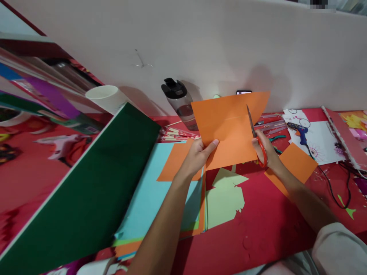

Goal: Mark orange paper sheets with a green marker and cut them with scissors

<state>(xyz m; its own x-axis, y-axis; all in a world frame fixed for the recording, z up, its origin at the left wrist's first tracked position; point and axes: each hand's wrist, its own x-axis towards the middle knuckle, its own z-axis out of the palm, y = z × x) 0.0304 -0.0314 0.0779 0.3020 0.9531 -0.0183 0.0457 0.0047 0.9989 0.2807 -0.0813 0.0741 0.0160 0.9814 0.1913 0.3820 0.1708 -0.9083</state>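
Observation:
An orange sheet of paper [226, 126] is held up above the red table, gripped at its lower left by my left hand [197, 156] with the thumb on top. My right hand [265, 149] is closed around the red handles of a pair of scissors [262, 152]. Their blades point up and lie against the right part of the sheet. Below the sheet are cut pieces of pale green paper [225, 202]. An orange paper piece [299, 164] rests under my right forearm, and another orange piece [172, 164] lies on a stack of light blue paper [151, 206].
A dark green board [86, 183] stands slanted at the left, beside a white cup [104, 95]. A water bottle [182, 107] leans near the wall. On the right lies a blue glue gun [302, 134] with its cord. A pink glue gun [61, 145] is far left.

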